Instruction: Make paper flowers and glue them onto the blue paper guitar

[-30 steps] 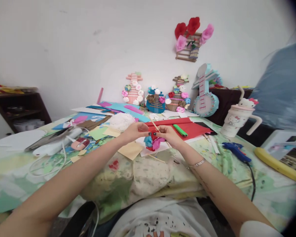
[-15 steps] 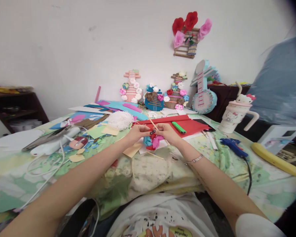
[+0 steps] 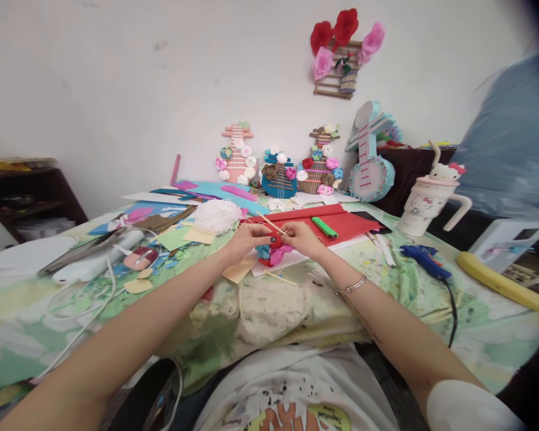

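Note:
Over the middle of the table, my left hand and my right hand come close together with bent fingers. A thin wooden stick slants up and to the left from my right fingertips. Between the hands is a small bit of red paper, which my left thumb and fingers seem to pinch; its shape is partly hidden. Just below lie a crumpled blue paper ball and a magenta paper piece, with more red paper beside them. Another thin stick rests nearer to me.
Red paper sheets carry a green box cutter. A white yarn heap is left of them. To the right are a blue glue gun, a tumbler and a banana-shaped yellow object. Paper-flower instruments stand behind.
The stick has swung from steep to a flatter slant, its far tip lower and further left. The hands stay close together over the same spot. The view has shifted slightly.

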Available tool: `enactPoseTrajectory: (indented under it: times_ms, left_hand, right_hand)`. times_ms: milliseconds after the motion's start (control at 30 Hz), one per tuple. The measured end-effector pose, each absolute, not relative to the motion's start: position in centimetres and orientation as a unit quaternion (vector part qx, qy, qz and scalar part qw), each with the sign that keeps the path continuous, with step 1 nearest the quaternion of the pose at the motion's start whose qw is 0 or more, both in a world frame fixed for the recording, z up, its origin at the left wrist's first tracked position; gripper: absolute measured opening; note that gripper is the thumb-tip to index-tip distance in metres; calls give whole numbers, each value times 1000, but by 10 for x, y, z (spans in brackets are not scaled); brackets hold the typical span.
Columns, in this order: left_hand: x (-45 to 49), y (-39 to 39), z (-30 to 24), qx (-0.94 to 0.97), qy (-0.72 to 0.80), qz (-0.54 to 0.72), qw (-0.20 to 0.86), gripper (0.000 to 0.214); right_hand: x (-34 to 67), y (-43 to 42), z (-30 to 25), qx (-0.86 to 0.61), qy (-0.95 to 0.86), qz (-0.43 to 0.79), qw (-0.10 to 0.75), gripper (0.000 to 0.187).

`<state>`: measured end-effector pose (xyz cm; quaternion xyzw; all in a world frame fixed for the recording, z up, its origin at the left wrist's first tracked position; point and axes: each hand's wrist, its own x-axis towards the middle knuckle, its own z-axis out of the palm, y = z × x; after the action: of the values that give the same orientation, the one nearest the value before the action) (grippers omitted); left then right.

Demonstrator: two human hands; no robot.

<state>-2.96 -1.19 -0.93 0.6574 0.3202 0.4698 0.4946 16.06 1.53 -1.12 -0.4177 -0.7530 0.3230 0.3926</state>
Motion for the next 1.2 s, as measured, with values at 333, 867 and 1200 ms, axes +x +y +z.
enactPoseTrajectory:
  times_ms: [333, 867, 1200]
  left_hand:
    - [-28, -14, -10, 682, 299, 463, 481, 23]
    - [-26, -9, -14, 602, 373, 524, 473, 28]
    - [-26, -15, -9, 615, 373, 502, 481, 33]
  right_hand:
    - [159, 17, -13, -410, -784, 288, 367, 5]
    - [160, 13, -7, -399, -799, 205, 399, 21]
    - [164, 7, -1, -366, -839, 120, 385, 20]
